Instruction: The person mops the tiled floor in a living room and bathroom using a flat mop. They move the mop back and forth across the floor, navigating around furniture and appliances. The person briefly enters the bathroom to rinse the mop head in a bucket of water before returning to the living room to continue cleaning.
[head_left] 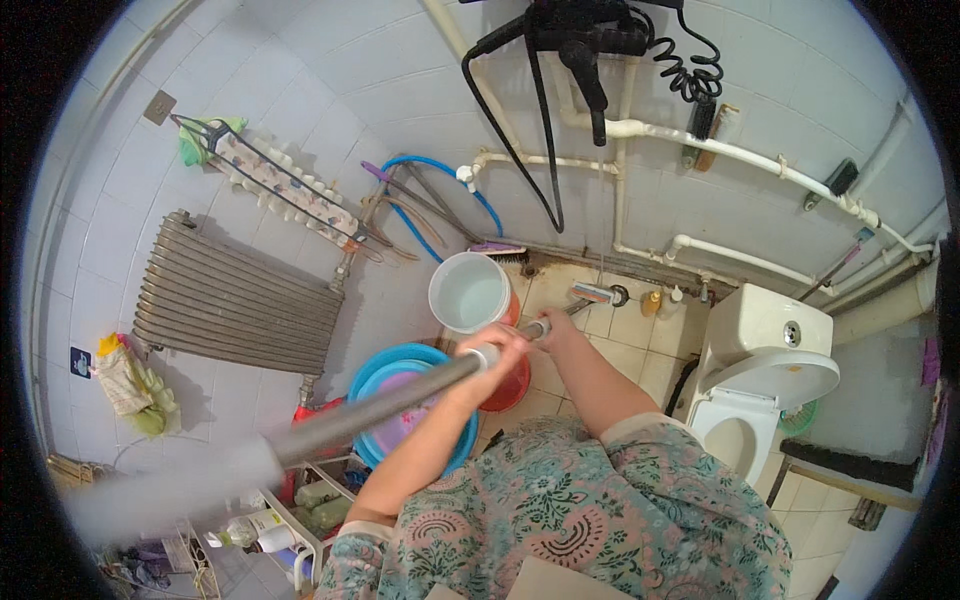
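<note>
Both of my hands are closed around the grey pole of a mop (pixel 392 400). My left hand (pixel 499 350) grips it just beyond a white collar, and my right hand (pixel 553 330) is wrapped round it slightly farther along. Its blurred white grip end reaches past my left arm toward the lower left. At the far end, the flat pale mop head (pixel 593 292) is down at the tiled floor beside a round dark drain (pixel 620 296). Left of the pole stands a white bucket (pixel 468 292) with water in it; a red tub (pixel 507 387) is partly hidden by my arms.
Blue basins (pixel 445 354) are stacked at the left, near a ribbed radiator (pixel 235 295). On the right stands a toilet (pixel 765 350) with its lid raised. Bottles (pixel 670 303) sit by the pipes, and a hair dryer (pixel 582 75) hangs above.
</note>
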